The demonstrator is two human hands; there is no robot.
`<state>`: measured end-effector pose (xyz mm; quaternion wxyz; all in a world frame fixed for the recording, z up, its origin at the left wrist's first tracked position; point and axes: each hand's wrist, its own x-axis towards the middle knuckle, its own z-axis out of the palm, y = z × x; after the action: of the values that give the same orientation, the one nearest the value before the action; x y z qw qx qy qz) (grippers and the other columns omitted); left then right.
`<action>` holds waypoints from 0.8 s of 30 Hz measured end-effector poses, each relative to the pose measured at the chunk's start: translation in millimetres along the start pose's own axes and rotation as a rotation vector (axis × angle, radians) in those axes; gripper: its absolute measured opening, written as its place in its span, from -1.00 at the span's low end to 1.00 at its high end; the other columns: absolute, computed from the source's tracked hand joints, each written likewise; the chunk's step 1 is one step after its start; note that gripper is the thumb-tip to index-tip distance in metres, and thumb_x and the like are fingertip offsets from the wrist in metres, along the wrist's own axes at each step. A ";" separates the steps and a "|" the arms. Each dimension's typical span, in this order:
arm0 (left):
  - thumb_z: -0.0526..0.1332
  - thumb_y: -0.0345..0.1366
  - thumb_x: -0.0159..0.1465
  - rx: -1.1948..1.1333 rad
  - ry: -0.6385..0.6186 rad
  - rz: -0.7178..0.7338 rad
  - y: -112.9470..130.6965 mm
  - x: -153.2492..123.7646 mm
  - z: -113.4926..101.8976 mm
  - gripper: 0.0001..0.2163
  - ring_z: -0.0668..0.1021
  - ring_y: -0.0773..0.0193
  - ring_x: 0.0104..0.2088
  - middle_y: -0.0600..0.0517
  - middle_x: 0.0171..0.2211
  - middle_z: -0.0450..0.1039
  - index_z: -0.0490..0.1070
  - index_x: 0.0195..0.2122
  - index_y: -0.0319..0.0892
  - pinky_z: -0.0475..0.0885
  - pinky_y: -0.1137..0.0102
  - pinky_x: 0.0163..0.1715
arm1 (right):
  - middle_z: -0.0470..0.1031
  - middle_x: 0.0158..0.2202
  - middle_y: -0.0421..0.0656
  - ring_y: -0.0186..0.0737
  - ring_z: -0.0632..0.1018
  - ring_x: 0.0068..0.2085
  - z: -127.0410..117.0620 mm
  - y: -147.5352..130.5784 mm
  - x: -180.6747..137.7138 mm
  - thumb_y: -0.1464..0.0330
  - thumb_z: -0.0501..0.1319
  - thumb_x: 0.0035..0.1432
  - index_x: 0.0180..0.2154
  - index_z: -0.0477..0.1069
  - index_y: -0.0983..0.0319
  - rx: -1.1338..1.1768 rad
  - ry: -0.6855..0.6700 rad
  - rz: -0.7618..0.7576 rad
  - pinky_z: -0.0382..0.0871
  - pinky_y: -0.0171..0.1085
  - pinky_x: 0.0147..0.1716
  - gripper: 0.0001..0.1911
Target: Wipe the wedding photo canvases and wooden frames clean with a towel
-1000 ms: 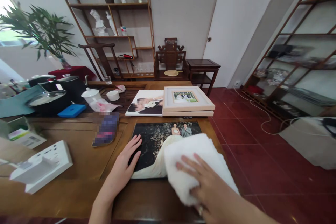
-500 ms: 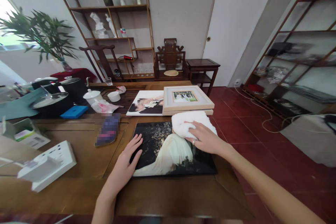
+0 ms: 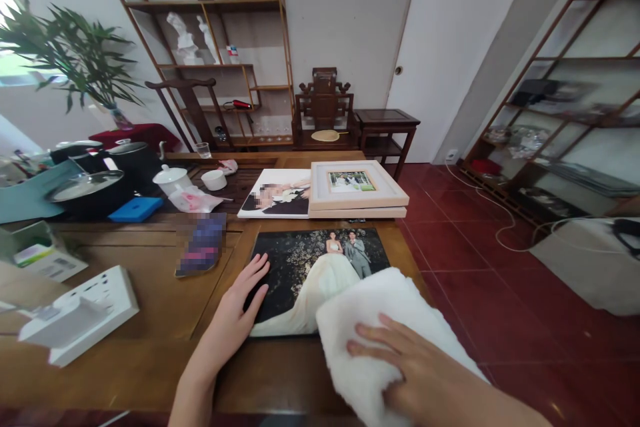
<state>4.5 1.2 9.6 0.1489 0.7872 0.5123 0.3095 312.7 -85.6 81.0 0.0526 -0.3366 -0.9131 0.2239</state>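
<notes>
Brown wood makes up the worktop (image 3: 150,373) I look down on. On its right part I have the photo (image 3: 310,287) lying flat, its near right corner hidden by the white cloth (image 3: 380,293), which reaches past the near edge. Beyond the photo I see a pale frame (image 3: 351,181) stacked on another, with a print (image 3: 295,201) beside it on the left. My right hand (image 3: 413,367) lies on the cloth, fingers a little apart; whether it pinches a fold, I cannot tell. My left hand (image 3: 237,307) is spread over the photo's left edge, thumb out. Farther left sit a blue box (image 3: 136,209) and a white cup (image 3: 214,179).
</notes>
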 end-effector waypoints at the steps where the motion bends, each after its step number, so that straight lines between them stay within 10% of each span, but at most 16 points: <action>1: 0.03 -0.25 0.33 -0.001 0.000 -0.001 0.3 0.1 -0.2 -0.65 0.22 0.13 0.25 -0.07 0.22 0.24 0.31 0.11 -0.16 0.14 0.08 0.21 | 0.32 0.17 -0.09 0.01 0.26 0.21 -4.1 -0.4 -2.6 0.53 0.19 -0.07 -0.21 0.52 0.16 0.026 -0.007 0.013 0.05 0.02 0.22 -0.66; 15: 0.03 -0.25 0.32 -0.007 0.028 0.022 -0.7 -0.3 0.4 -0.66 0.26 0.11 0.24 -0.14 0.19 0.28 0.34 0.08 -0.20 0.18 0.09 0.19 | 0.34 0.11 0.12 0.10 0.31 0.14 -16.4 92.8 80.6 0.37 0.10 0.22 -0.19 0.47 0.30 -0.173 0.372 0.171 0.16 0.05 0.10 -0.78; 24: 0.03 -0.24 0.32 -0.016 0.034 0.013 -1.3 -0.6 1.8 -0.66 0.26 0.11 0.24 -0.13 0.19 0.28 0.34 0.08 -0.19 0.17 0.09 0.19 | 0.36 0.10 0.09 0.03 0.23 0.21 -1.5 33.0 37.5 0.55 0.14 -0.04 -0.32 0.49 0.27 -0.074 0.233 0.121 -0.05 0.05 0.23 -0.77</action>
<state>4.5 1.3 7.3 0.1445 0.7838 0.5072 0.3278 303.7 -38.9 65.6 0.1323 -0.4166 -0.8864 0.1522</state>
